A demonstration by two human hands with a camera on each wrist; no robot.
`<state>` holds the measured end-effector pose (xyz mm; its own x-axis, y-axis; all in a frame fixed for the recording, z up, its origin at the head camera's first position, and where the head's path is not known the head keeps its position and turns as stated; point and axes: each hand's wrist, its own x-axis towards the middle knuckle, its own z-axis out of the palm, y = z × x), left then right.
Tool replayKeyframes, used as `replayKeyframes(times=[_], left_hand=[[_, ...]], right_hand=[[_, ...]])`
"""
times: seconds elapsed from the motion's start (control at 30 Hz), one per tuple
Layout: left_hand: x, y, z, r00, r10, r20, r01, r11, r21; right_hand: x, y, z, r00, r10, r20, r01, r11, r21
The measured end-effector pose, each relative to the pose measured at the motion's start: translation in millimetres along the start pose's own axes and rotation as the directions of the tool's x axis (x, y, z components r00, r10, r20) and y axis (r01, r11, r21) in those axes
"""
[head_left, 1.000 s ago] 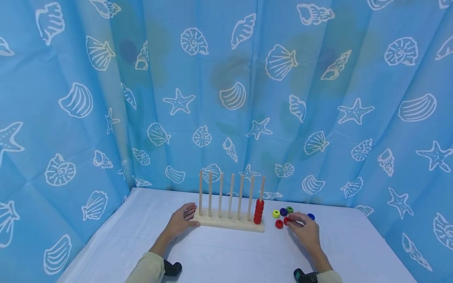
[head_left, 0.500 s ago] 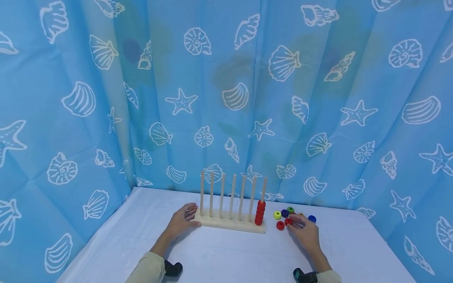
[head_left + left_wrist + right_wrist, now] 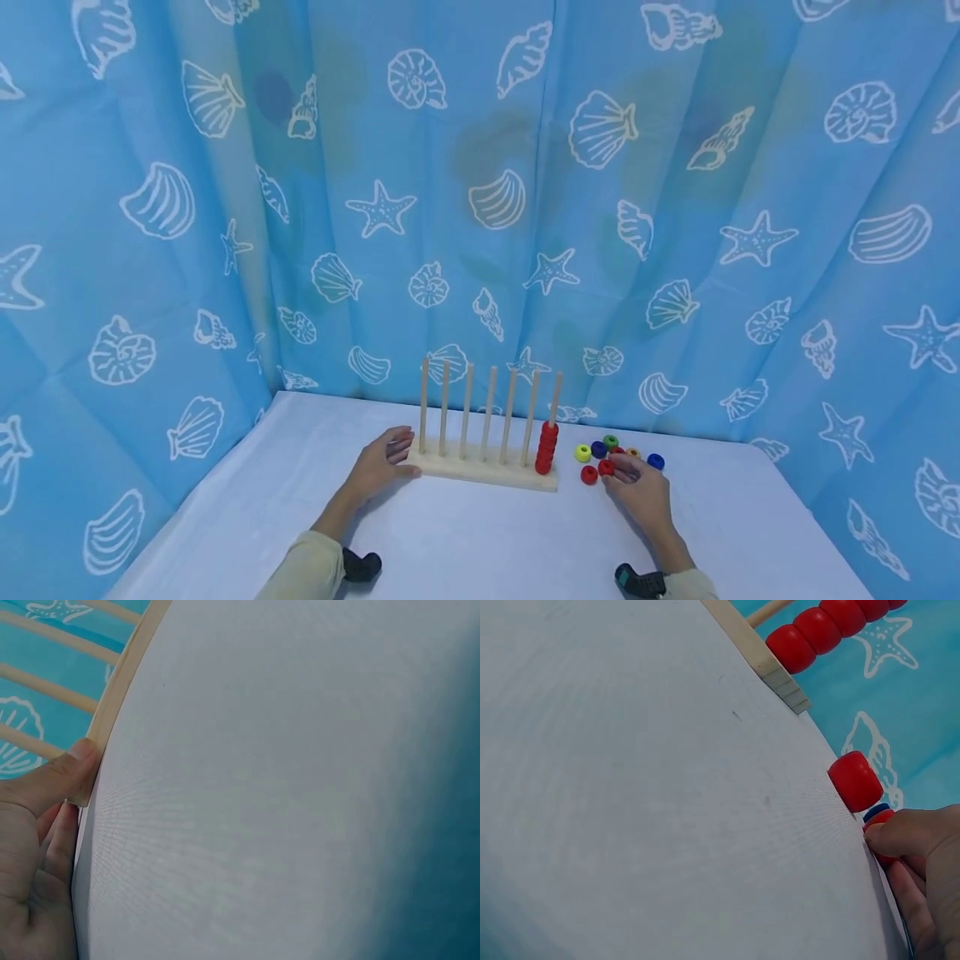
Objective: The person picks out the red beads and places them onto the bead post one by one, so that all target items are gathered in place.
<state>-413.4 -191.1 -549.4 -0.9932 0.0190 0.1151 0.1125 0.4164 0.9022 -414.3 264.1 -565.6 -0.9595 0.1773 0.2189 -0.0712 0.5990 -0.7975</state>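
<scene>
A wooden bead rack [image 3: 480, 472] with a row of upright pegs stands on the table. Several red beads [image 3: 547, 448] are stacked on its rightmost peg. My left hand [image 3: 375, 467] holds the rack's left end; the left wrist view shows the thumb [image 3: 81, 750] on the base's edge and fingers beyond it. To the right of the rack, my right hand [image 3: 642, 493] pinches a red bead [image 3: 606, 468], partly covered by the thumb in the right wrist view. Another red bead [image 3: 856, 781] lies just beside it on the table.
Around the right hand lie loose beads: a yellow bead [image 3: 582, 453], a dark blue bead [image 3: 598, 449], a green bead [image 3: 611, 441], a blue bead [image 3: 656, 462] and a few partly hidden ones. A blue shell-print curtain [image 3: 480, 208] hangs behind the white-covered table [image 3: 495, 542].
The head view has shifted slightly. Both hands stay nearly where they were, the left at the rack's end and the right at the same red bead.
</scene>
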Motion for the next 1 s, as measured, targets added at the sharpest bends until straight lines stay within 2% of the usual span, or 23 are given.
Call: replayKeyframes(times=[0.23,0.47,0.77,1.0], left_hand=[[-0.8,0.5,3.0,1.000,0.012,-0.001,-0.012,1.000,-0.012],[-3.2,2.7,-0.2,1.000,0.011,-0.006,-0.011,1.000,-0.007],[-1.8,1.0,0.1,1.000,0.003,-0.011,-0.003,1.000,0.004],[-1.0,-0.1,0.1,1.000,0.013,-0.002,-0.013,1.000,-0.011]], right_hand=[[-2.9,-1,-1,1.000,-0.015,-0.024,0.015,1.000,-0.008],[-4.1,-2,2,0.999,-0.021,-0.041,0.020,1.000,-0.019],[-4.1,-8,0,0.990,-0.029,-0.140,0.033,0.999,0.025],[-3.0,-21,-11,0.983,-0.064,-0.175,0.069,0.997,0.023]])
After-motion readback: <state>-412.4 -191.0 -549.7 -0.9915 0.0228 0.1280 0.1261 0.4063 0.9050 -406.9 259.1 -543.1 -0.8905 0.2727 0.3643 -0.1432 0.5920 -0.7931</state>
